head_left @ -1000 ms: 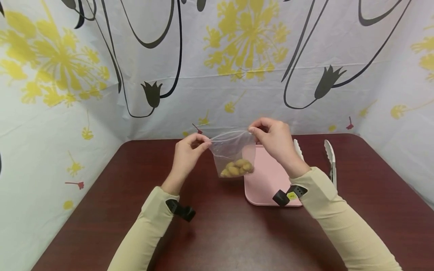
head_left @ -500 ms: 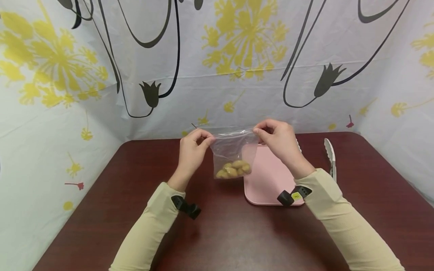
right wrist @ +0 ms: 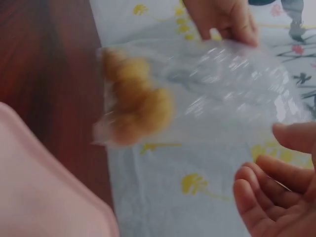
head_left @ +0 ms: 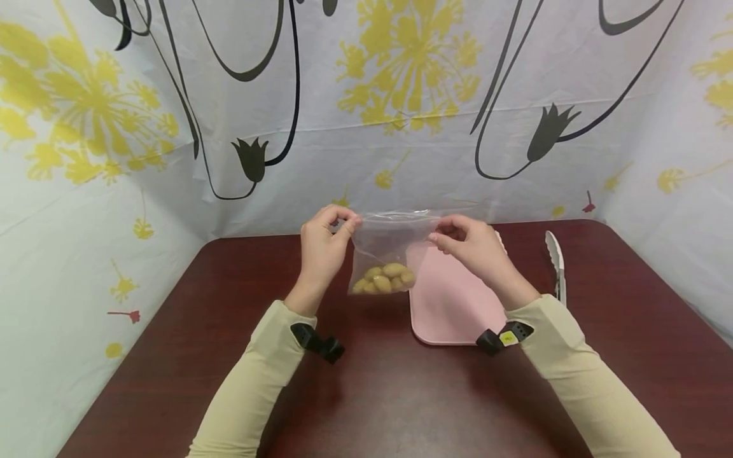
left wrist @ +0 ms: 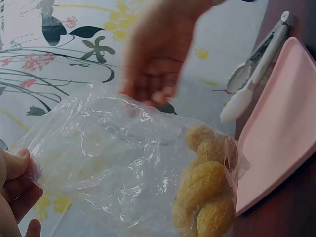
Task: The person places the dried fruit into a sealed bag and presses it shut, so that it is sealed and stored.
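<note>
A clear zip bag (head_left: 382, 245) hangs upright above the table, with several small yellow-brown oval pieces (left wrist: 203, 190) gathered at its bottom; their exact kind is unclear. My left hand (head_left: 325, 245) pinches the bag's top left corner between thumb and fingers. At the bag's right edge, near its zip strip, is my right hand (head_left: 472, 248). In the right wrist view its thumb and loosely bent fingers (right wrist: 266, 182) stand apart, the thumb tip close to the bag's edge. The left wrist view shows this hand blurred.
A pink tray (head_left: 452, 305) lies on the dark red table (head_left: 389, 394) behind the right forearm. White-tipped tongs (head_left: 557, 267) are at the tray's far right, partly hidden. A white patterned sheet (head_left: 395, 159) hangs behind the table.
The bag has shifted slightly left and up with my left hand. My right thumb and fingers have come off the bag's top right corner and moved slightly right and down.
</note>
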The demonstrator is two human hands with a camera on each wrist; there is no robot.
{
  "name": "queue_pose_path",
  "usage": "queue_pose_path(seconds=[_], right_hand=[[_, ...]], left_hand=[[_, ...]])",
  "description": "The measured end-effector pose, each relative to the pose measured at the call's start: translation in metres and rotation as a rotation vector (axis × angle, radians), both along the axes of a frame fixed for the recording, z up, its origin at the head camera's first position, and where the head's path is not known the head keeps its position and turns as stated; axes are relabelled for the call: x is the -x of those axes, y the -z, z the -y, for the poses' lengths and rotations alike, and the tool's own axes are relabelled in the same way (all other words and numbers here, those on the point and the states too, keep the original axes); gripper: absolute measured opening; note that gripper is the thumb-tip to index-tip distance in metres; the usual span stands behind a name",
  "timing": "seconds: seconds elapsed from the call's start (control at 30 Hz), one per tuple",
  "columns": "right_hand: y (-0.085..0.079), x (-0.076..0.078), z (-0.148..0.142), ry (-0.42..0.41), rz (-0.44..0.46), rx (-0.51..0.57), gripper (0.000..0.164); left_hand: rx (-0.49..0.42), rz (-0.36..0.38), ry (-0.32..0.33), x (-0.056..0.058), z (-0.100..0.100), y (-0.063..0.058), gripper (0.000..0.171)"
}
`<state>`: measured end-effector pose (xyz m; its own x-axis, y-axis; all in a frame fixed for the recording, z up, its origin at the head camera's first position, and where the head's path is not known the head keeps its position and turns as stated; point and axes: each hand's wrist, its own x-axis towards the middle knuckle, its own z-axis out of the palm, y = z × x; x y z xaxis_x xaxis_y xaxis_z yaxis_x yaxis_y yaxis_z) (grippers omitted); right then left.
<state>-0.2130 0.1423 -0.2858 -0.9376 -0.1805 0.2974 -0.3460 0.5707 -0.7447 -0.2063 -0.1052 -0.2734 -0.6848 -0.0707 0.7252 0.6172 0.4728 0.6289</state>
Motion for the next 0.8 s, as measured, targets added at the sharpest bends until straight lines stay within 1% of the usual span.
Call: queue_pose_path(seconds=[0.13,0.23,0.37,0.47,0.53,0.63,0.8], right_hand=[[0.013,0.001,-0.004,-0.062,0.049,-0.083,0.026],[0.024,0.001,-0.002,-0.106,0.049,-0.125,0.023],[0.039,-0.001,0.002,-0.203,0.084,-0.129,0.023],[0.050,-0.003,0.008,-0.284,0.147,-0.121,0.025],[0.056,-0.003,0.013,-0.315,0.176,-0.102,0.024],[0.061,-0.003,0.020,-0.312,0.186,-0.052,0.019],[0.064,-0.001,0.028,-0.229,0.159,0.013,0.012]], left_hand=[[-0.043,0.013,-0.016,0.001,0.000,-0.005,0.012],[-0.071,0.025,-0.024,0.001,-0.001,-0.007,0.012],[-0.100,0.034,-0.030,0.001,-0.003,-0.010,0.012],[-0.137,0.046,-0.032,0.001,-0.004,-0.012,0.012],[-0.160,0.052,-0.033,0.000,-0.005,-0.013,0.012],[-0.186,0.054,-0.033,0.000,-0.005,-0.014,0.013],[-0.227,0.058,-0.032,-0.001,-0.006,-0.015,0.015]])
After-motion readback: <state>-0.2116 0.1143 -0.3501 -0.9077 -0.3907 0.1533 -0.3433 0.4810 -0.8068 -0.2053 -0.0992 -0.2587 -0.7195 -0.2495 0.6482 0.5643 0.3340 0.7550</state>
